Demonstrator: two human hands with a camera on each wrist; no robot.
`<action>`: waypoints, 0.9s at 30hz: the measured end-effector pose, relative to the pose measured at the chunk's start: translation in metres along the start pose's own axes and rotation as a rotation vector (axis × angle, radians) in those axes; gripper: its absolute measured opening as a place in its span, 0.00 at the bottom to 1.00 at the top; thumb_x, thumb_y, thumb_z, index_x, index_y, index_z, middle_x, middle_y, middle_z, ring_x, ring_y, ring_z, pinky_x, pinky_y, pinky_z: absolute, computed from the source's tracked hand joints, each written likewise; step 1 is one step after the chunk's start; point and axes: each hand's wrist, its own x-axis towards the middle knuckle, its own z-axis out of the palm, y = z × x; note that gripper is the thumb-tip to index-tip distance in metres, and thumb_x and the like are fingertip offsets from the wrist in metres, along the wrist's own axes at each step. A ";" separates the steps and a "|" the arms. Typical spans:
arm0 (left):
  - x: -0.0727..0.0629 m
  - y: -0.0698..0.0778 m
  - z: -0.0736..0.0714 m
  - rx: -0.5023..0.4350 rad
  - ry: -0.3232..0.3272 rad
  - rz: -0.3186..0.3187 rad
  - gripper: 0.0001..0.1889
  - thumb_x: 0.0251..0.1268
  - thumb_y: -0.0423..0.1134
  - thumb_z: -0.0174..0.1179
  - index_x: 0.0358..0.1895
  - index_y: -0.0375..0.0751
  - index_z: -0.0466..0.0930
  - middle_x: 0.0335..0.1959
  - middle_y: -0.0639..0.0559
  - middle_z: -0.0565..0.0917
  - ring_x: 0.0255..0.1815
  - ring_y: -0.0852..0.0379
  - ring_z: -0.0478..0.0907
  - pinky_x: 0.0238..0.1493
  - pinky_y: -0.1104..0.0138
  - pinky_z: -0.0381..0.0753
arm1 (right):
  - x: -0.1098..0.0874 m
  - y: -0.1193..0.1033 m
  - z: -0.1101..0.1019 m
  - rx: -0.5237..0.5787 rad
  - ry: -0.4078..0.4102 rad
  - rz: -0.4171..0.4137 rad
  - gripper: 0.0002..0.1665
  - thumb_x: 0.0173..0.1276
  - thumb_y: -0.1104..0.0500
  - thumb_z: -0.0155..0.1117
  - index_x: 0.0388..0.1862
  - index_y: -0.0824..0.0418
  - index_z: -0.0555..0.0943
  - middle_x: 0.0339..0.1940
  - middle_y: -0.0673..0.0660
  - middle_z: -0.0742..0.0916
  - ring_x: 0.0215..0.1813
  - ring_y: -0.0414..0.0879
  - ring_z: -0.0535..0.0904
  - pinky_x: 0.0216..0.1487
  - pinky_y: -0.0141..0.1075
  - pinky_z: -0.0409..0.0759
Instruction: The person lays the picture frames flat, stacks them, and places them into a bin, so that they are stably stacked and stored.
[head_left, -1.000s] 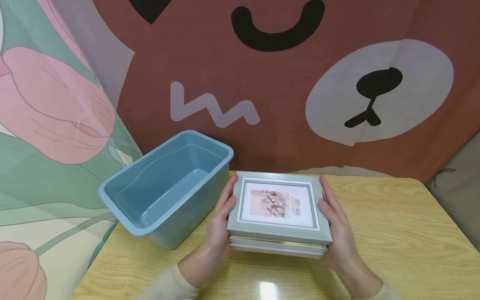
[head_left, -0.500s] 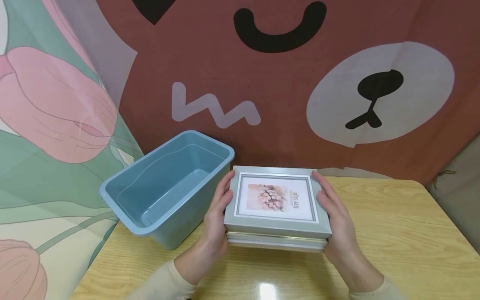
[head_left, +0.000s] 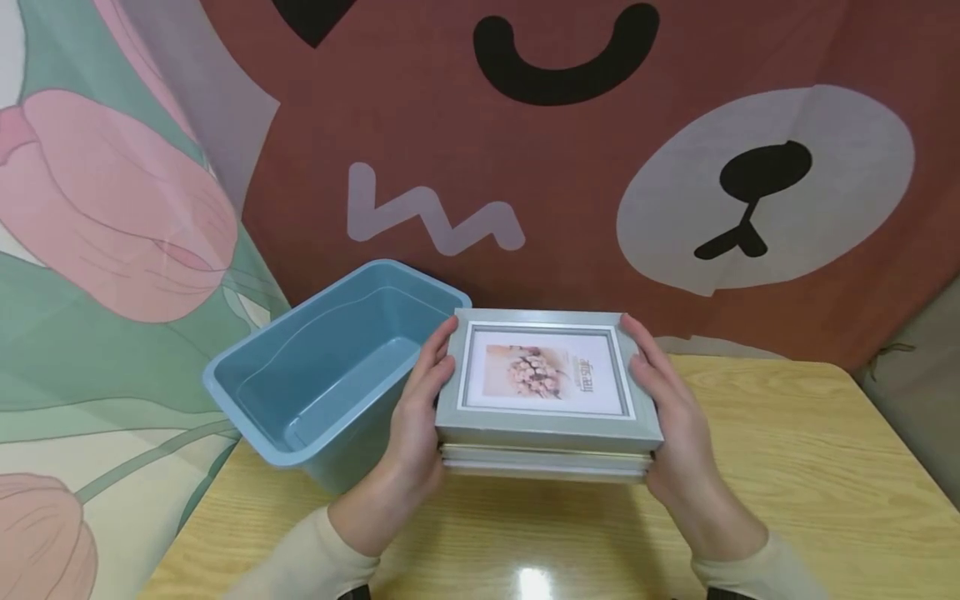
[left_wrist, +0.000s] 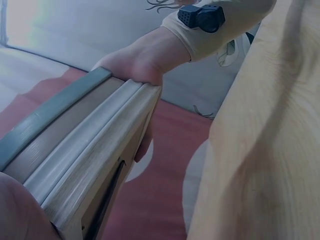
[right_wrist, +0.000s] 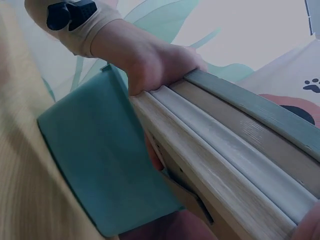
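In the head view, a stack of several picture frames (head_left: 543, 375) is gripped from both sides, above the table. The top frame is grey-green around a pink flower print. My left hand (head_left: 416, 421) holds the stack's left end, and my right hand (head_left: 678, 425) its right end; some fingers are hidden beneath. Side on, the left wrist view shows the stacked edges: a grey-green frame (left_wrist: 55, 117), a brownish one, a silvery white one and a pale wood-grain one (left_wrist: 105, 155) lowest. A dark strip shows on the lowest frame's back in the right wrist view.
A blue-green plastic bin (head_left: 300, 350) stands on the wooden table (head_left: 795, 467), left of the stack, with nothing visible inside. The stack overlaps its right rim in the head view. Printed cloths (head_left: 570, 183) hang behind and on the left.
Both hands have raised the stack and shifted it slightly left and away from the body, nearer to the bin. The bin stays in place.
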 end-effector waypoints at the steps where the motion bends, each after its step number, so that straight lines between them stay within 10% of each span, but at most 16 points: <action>1: 0.000 0.002 0.000 0.005 0.006 -0.001 0.28 0.87 0.50 0.41 0.85 0.68 0.60 0.88 0.59 0.56 0.89 0.50 0.48 0.87 0.38 0.44 | 0.001 -0.002 0.001 -0.001 -0.005 -0.005 0.30 0.90 0.42 0.40 0.86 0.27 0.60 0.91 0.38 0.54 0.89 0.48 0.48 0.84 0.46 0.55; 13: 0.002 0.025 0.001 0.042 0.033 -0.031 0.27 0.87 0.51 0.41 0.84 0.74 0.60 0.88 0.61 0.53 0.89 0.51 0.45 0.88 0.37 0.44 | 0.009 -0.022 0.008 0.062 -0.052 -0.019 0.30 0.90 0.44 0.41 0.86 0.28 0.61 0.91 0.38 0.53 0.91 0.48 0.43 0.92 0.57 0.38; 27: 0.003 0.052 -0.004 -0.027 0.059 0.003 0.28 0.88 0.49 0.41 0.84 0.74 0.60 0.87 0.62 0.54 0.86 0.54 0.47 0.86 0.44 0.49 | 0.023 -0.046 0.024 0.077 -0.115 -0.039 0.30 0.90 0.48 0.42 0.86 0.29 0.62 0.91 0.38 0.55 0.91 0.49 0.46 0.92 0.58 0.42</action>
